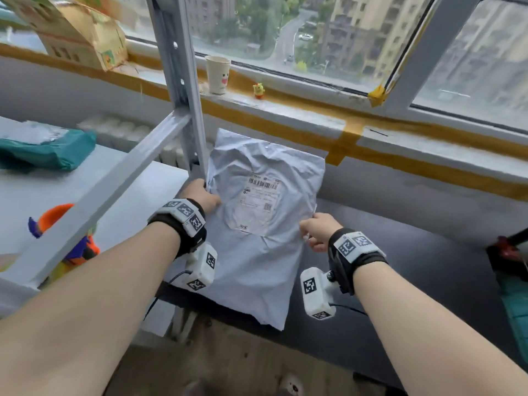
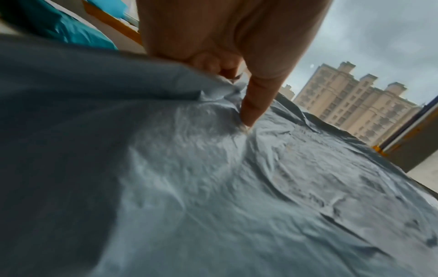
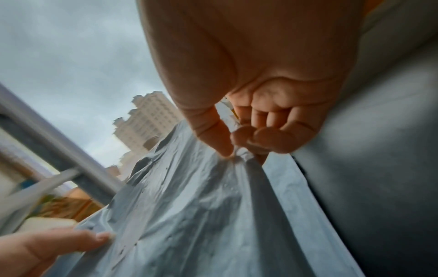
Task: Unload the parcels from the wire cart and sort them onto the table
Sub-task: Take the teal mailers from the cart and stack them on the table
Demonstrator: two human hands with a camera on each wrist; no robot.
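Grey plastic wraps the parcel, a flat mailing bag held up between both hands at the middle of the head view, its printed label facing the camera. At 9 o'clock on the bag the left hand grips the edge, thumb on the front and fingers curled behind; the left wrist view shows the thumb pressed into the crumpled film. At 3 o'clock the right hand pinches the opposite edge between thumb and curled fingers. The bag hangs over a dark table, its lower corner past the near edge. A grey metal post stands just beside the bag at 10 o'clock. A teal parcel lies on a white shelf at far 9 o'clock. On the window ledge at 12 o'clock stand a paper cup and a small yellow toy.
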